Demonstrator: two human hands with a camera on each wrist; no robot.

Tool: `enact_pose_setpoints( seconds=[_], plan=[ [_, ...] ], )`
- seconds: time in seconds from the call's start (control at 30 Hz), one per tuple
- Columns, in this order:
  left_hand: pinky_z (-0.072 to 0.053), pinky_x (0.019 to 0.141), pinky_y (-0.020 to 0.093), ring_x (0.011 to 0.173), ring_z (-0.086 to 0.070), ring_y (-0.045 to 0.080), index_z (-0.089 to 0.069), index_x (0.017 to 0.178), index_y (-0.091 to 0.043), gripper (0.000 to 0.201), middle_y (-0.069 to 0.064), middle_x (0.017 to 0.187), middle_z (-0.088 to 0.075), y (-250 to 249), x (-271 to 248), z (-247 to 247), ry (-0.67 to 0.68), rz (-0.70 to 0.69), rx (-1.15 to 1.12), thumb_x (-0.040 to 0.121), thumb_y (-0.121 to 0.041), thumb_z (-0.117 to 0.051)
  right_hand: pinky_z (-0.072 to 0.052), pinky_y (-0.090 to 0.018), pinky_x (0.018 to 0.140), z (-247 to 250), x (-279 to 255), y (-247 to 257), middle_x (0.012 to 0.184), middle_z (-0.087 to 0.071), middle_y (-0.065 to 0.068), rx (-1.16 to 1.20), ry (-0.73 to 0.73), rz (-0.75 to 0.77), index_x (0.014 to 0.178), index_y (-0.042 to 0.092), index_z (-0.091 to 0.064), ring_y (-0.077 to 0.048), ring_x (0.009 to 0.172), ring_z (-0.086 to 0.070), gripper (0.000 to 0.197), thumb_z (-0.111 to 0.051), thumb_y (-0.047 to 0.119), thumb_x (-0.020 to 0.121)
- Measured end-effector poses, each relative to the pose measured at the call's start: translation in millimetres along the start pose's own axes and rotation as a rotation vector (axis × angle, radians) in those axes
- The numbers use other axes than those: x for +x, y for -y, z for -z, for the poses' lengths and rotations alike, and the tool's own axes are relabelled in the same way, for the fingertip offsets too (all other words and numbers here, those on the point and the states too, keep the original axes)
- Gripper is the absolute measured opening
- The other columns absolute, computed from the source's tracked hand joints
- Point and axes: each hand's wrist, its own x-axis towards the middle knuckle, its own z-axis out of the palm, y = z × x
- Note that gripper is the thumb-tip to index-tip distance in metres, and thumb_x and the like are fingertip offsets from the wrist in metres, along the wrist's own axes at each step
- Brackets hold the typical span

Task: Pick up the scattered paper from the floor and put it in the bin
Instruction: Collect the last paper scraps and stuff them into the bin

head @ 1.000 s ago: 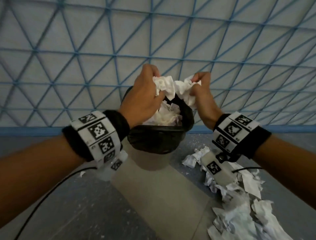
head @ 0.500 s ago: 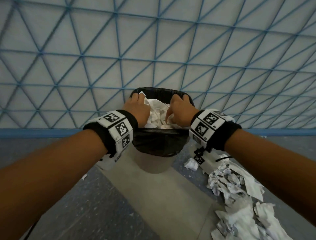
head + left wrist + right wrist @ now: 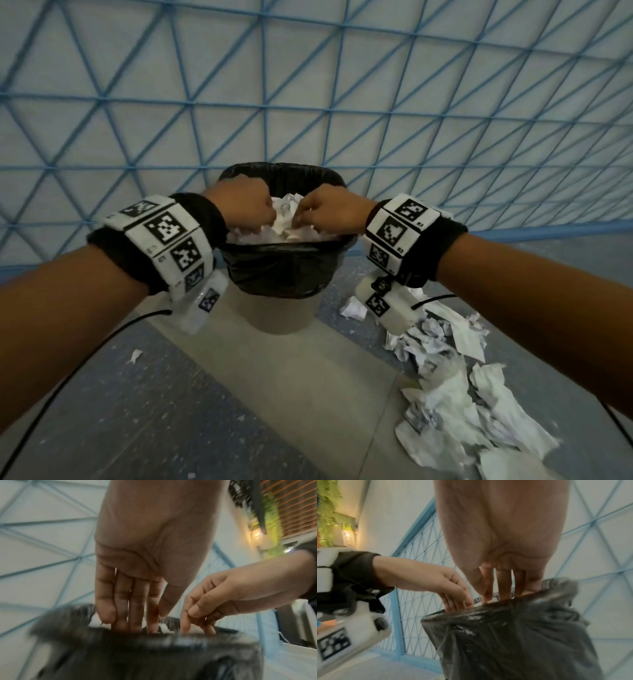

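So both hands are at the bin (image 3: 274, 308), over its black liner (image 3: 284, 274). My left hand (image 3: 243, 205) has straight fingers poking down into the crumpled paper (image 3: 286, 219) inside; my right hand (image 3: 329, 214) is loosely curled with fingertips in the wad, real grip unclear. Bin looks nearly full. Plenty left: a big paper pile (image 3: 455, 404) on the grey floor (image 3: 171, 428) near right, small scraps (image 3: 135, 356) left. Blue lattice wall (image 3: 308, 85) behind.
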Motion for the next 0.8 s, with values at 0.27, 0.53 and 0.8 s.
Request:
enact_pose_setpoints(
  seconds=[0.27, 0.53, 0.8],
  plan=[
    [-0.050, 0.079, 0.037, 0.094, -0.064, 0.029, -0.062, 0.100, -0.021, 0.026, 0.006, 0.100, -0.069, -50, -46, 1, -0.500, -0.371, 0.090, 0.093, -0.036, -0.043, -0.047, -0.041, 0.095, 45, -47, -52, 0.111, -0.068, -0.018, 0.054, -0.317, -0.136, 0.102, 0.003, -0.065, -0.032, 0.107, -0.060, 0.024, -0.047, 0.013, 0.089],
    [-0.051, 0.055, 0.019, 0.067, -0.064, 0.010, -0.062, 0.079, -0.027, 0.019, -0.008, 0.079, -0.066, -96, -72, -97, 0.004, -0.887, 0.530, 0.077, -0.032, -0.043, -0.043, -0.037, 0.099, 32, -39, -160, 0.127, -0.059, -0.020, -0.062, -0.199, -0.387, 0.117, 0.000, -0.061, -0.035, 0.119, -0.053, 0.031, -0.044, 0.014, 0.094],
    [-0.040, 0.101, 0.041, 0.134, -0.033, 0.030, -0.021, 0.145, -0.020, 0.054, 0.010, 0.150, -0.025, -133, -3, -146, 0.329, -0.360, 0.404, 0.096, -0.023, -0.042, -0.044, -0.045, 0.103, -59, -33, -260, 0.133, -0.056, -0.010, -0.298, 0.241, -0.429, 0.120, 0.021, -0.058, -0.032, 0.121, -0.053, 0.042, -0.058, 0.009, 0.080]
  ],
)
